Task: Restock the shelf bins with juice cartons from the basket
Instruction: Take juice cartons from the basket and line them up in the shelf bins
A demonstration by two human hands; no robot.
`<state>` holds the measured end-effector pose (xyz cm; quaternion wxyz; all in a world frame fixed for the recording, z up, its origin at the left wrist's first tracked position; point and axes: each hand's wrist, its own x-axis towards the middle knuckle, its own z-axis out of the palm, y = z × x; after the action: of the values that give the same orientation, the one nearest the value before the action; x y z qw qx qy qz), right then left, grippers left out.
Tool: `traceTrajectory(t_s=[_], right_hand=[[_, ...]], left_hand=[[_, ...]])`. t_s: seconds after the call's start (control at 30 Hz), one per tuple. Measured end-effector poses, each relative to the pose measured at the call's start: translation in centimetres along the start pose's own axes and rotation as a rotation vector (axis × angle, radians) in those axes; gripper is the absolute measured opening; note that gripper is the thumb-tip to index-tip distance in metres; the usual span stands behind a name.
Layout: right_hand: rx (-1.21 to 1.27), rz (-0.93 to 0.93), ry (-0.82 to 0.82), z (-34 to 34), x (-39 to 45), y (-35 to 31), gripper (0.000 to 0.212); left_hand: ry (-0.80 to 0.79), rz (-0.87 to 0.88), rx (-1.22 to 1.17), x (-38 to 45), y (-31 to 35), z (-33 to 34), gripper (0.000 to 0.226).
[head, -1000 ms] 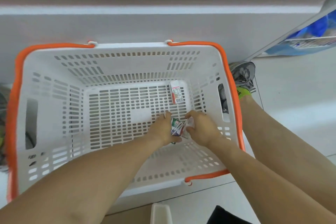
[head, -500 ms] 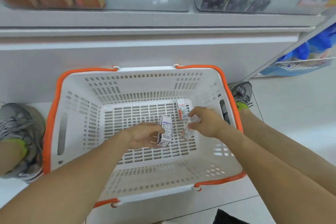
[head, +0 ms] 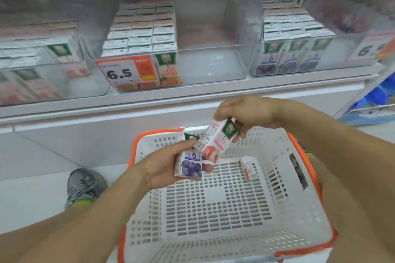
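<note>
My left hand point(head: 164, 164) grips a small purple blueberry juice carton point(head: 189, 164) above the white basket point(head: 213, 230) with the orange rim. My right hand point(head: 241, 113) pinches a pink juice carton point(head: 215, 141), tilted, just above and touching the purple one. One more small carton point(head: 249, 168) lies on the basket floor at the far right. Clear shelf bins stand above: an orange-juice bin point(head: 145, 45) with a 6.5 price tag, an empty-looking middle section point(head: 211, 57), and a blueberry bin point(head: 292, 49) at the right.
A bin with pink cartons point(head: 32, 74) sits at the left of the shelf. My grey shoe point(head: 83, 186) rests on the white floor left of the basket. A wire rack with blue packs point(head: 376, 102) stands at the right.
Both hands have risen out of the basket, each with a carton in it. My view has tilted up from the basket floor to the shelf bins.
</note>
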<state>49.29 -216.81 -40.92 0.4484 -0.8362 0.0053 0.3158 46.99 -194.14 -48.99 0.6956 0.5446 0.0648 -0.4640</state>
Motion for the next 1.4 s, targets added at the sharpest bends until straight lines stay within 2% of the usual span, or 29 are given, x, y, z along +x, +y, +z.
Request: traceTrajectory(t_s=[0.1,0.2,0.27,0.37,0.43,0.53,0.6,0.67,0.7,0.77,0.9,0.97,1.07,1.2,1.4], right_hand=[[0.048,-0.057,-0.006,0.8,0.2,-2.2,0.030],[0.179,-0.166,-0.079,1.4,0.1,-3.9,0.039],[0.304,-0.256,-0.137,2.0,-0.1,-4.9,0.038],[0.494,-0.380,-0.157,3.5,0.0,-6.6,0.050],[0.582,-0.453,-0.085,4.7,0.1,-7.5,0.048],[0.617,-0.553,0.102,5.9,0.2,-9.1,0.042],[0.627,-0.623,0.206,6.6,0.3,-10.7,0.045],[0.684,-0.665,0.226,7.2,0.6,-13.1,0.047],[0.691,-0.676,0.222,7.5,0.9,-14.7,0.045],[0.559,-0.728,0.271,8.0,1.7,-18.1,0.037],[-0.133,-0.870,0.532,8.1,4.2,-25.0,0.033],[-0.492,-0.835,0.617,8.0,6.0,-27.7,0.035],[-0.813,-0.654,0.577,8.5,9.8,-30.6,0.037],[-0.905,-0.448,0.519,10.6,14.5,-31.8,0.032],[-0.914,-0.473,0.584,12.4,16.8,-31.4,0.024]], left_hand=[[0.024,0.053,0.057,-2.5,3.0,0.0,0.045],[0.024,0.066,0.146,-5.9,5.9,-0.8,0.068],[0.011,0.079,0.183,-8.4,7.8,-1.5,0.072],[0.063,0.152,0.170,-11.8,9.8,-2.6,0.070],[0.121,0.224,0.105,-13.1,10.1,-3.4,0.064],[0.291,0.300,0.033,-13.8,10.1,-5.0,0.037],[0.401,0.325,-0.023,-14.0,10.2,-6.7,0.040],[0.434,0.293,-0.043,-14.5,10.5,-7.9,0.043],[0.436,0.267,-0.032,-14.8,10.6,-8.5,0.038],[0.436,0.195,0.014,-15.6,10.7,-9.5,0.029],[0.415,0.181,0.103,-17.2,10.7,-12.0,0.058],[0.409,0.235,0.175,-18.1,10.9,-12.7,0.050],[0.457,0.310,0.188,-18.4,11.3,-13.6,0.057],[0.514,0.380,0.208,-17.6,11.4,-14.6,0.059],[0.561,0.440,0.067,-17.0,11.4,-15.3,0.054]])
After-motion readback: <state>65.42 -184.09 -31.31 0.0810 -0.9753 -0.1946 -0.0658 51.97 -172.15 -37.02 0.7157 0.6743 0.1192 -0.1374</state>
